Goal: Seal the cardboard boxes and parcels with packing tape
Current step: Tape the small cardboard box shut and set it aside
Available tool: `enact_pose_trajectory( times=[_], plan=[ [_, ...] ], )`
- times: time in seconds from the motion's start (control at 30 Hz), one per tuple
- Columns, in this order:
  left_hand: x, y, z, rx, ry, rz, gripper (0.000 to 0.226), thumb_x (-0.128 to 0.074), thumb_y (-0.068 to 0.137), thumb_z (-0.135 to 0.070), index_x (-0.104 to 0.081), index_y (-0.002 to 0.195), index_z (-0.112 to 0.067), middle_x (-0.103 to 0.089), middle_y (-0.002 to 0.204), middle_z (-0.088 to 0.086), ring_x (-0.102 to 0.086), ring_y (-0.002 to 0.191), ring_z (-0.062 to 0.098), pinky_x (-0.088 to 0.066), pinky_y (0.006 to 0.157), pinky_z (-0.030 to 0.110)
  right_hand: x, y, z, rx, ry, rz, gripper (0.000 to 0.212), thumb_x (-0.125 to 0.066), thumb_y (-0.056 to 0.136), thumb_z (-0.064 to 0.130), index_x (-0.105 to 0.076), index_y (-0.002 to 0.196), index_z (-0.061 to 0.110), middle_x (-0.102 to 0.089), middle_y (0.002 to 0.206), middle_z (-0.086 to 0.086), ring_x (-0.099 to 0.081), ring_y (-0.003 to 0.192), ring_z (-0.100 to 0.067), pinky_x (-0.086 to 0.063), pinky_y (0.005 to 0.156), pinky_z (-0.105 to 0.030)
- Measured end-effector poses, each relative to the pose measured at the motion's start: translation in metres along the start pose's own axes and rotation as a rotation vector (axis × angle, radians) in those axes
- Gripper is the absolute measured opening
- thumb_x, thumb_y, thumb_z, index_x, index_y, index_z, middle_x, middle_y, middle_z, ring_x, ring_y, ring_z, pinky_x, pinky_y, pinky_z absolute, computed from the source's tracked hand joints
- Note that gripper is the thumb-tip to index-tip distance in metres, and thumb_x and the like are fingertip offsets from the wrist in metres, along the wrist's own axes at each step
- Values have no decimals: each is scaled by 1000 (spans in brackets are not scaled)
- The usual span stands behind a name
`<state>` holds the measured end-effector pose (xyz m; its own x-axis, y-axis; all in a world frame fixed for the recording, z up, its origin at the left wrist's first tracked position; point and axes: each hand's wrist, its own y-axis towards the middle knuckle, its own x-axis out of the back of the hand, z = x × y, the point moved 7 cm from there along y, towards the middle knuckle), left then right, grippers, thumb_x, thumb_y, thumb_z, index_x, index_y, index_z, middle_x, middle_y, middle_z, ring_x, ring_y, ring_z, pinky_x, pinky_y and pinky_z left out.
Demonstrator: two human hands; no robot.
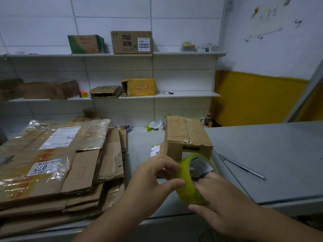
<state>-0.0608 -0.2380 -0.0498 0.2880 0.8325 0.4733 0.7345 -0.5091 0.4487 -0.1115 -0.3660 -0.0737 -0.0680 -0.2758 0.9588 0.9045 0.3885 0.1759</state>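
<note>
A yellow-green roll of packing tape [187,187] is held above the grey counter [272,163], just in front of a brown cardboard box [185,135]. My right hand [220,203] grips the roll, fingers through its core and thumb under the rim. My left hand [153,177] pinches at the roll's outer surface with thumb and forefinger. The box stands upright, its top seam carrying old clear tape, a flap with a white label sticking out at its lower left.
A stack of flattened cardboard boxes [52,163] with labels and plastic film fills the counter's left side. A thin metal tool [243,166] lies on the counter to the right. Wall shelves behind carry several boxes [131,41]. Cans and packets sit behind the counter.
</note>
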Motion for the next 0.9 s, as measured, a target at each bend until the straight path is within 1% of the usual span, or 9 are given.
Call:
enact_pose_trajectory(
  times=[0.07,0.17,0.27,0.33,0.4,0.47,0.57,0.67,0.9],
  plan=[
    [-1,-1,1,-20,3,-4,19,-75,75,-15,-65,75,-31,-61,91,-18,-61,85,7,-52,74,19,-3,0,-1,-9,12,10,55,-26,80,69,-53,110,31,-55,105,14,-38,97,-4,-36,90,-26],
    [-3,-2,4,-39,2,4,18,-75,76,-14,-65,72,-30,-62,87,-15,-61,81,9,-52,72,21,-6,1,-2,-16,36,12,59,-23,75,71,-54,104,31,-57,103,13,-42,97,-6,-38,91,-30],
    [1,-1,0,-94,27,-41,18,-74,77,-17,-64,80,-32,-62,90,-16,-61,85,8,-50,73,16,-2,3,0,-16,28,-23,50,-26,77,69,-51,100,33,-58,105,12,-41,97,-6,-36,86,-27],
    [3,-1,-3,-108,23,-49,19,-73,76,-29,-63,92,-33,-60,100,-19,-59,95,7,-48,77,14,1,4,3,-5,22,-40,33,-35,84,64,-47,98,36,-57,106,12,-40,98,-5,-35,85,-25],
    [3,0,-1,-86,-16,-9,27,-65,74,-40,-61,100,-36,-59,105,-19,-58,100,9,-49,81,18,1,5,6,-3,33,-15,21,-42,87,58,-44,97,39,-56,107,13,-40,99,-4,-35,86,-24],
    [1,-1,2,-60,-23,53,31,-62,73,-45,-58,104,-40,-58,106,-19,-56,101,9,-48,81,18,-2,5,7,-3,41,18,25,-42,87,58,-47,98,37,-55,106,14,-38,95,1,-32,82,-19],
    [0,-1,6,-24,-2,94,26,-70,77,-34,-59,101,-38,-57,105,-20,-55,101,7,-46,81,15,-7,4,7,-22,54,54,30,-45,89,57,-51,104,32,-50,102,16,-33,91,7,-29,81,-20],
    [-2,-2,8,13,16,111,28,-72,79,-20,-59,98,-36,-57,101,-22,-56,97,4,-48,80,15,-10,3,7,-50,58,76,32,-48,92,53,-53,112,29,-49,104,15,-37,97,-2,-32,87,-24],
    [-1,-5,6,-3,32,93,26,-75,76,-17,-60,85,-36,-62,93,-17,-60,86,7,-49,75,16,-12,0,9,-76,30,116,34,-47,93,54,-52,113,28,-48,103,14,-38,100,-5,-34,91,-24]
  ],
)
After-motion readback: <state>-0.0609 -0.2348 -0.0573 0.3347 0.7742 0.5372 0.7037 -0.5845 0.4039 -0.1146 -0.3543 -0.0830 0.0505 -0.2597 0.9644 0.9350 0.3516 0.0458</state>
